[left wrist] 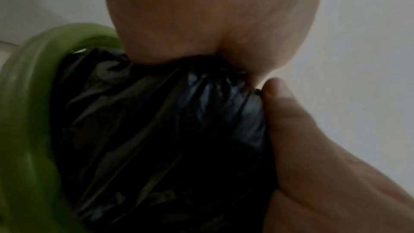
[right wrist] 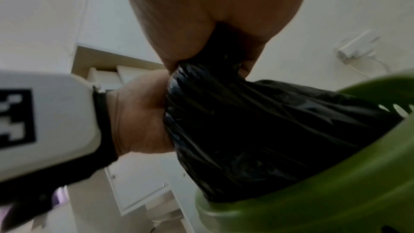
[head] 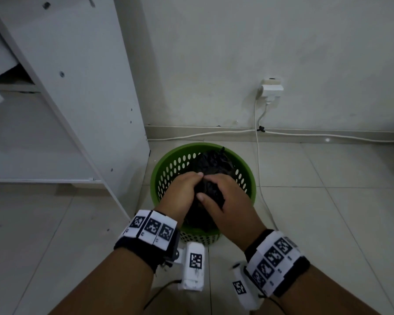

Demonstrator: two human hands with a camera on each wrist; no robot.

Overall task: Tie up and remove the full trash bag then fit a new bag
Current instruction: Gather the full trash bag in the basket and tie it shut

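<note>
The bag [head: 210,176] is black and crinkled, sitting inside the green bin [head: 243,169], with its gathered top bunched into a neck between my two hands over the near side of the rim. A loose stretch of it runs back across the opening, and a small peak pokes up near the far rim.

My left hand [head: 183,192] is wrapped round the neck from the left, fingers curled over the plastic — the left wrist view shows the film pleated tight where it goes into my fist [left wrist: 212,24]. My right hand [head: 230,201] is closed on the same neck from the right, thumb lying across the front of it. From the right wrist the plastic [right wrist: 257,121] fans out below my grip and down into the bin [right wrist: 313,201]. The two hands touch, knuckles to fingertips, above the bunch.

The bin's wall is pierced with oval holes, and it stands on pale floor tiles [head: 328,212] beside the corner of a white cabinet [head: 82,87]. Behind it is the wall, where a white plug [head: 271,87] sits in a socket — its cable [head: 259,167] drops past the bin's right side, and another runs along the skirting.
</note>
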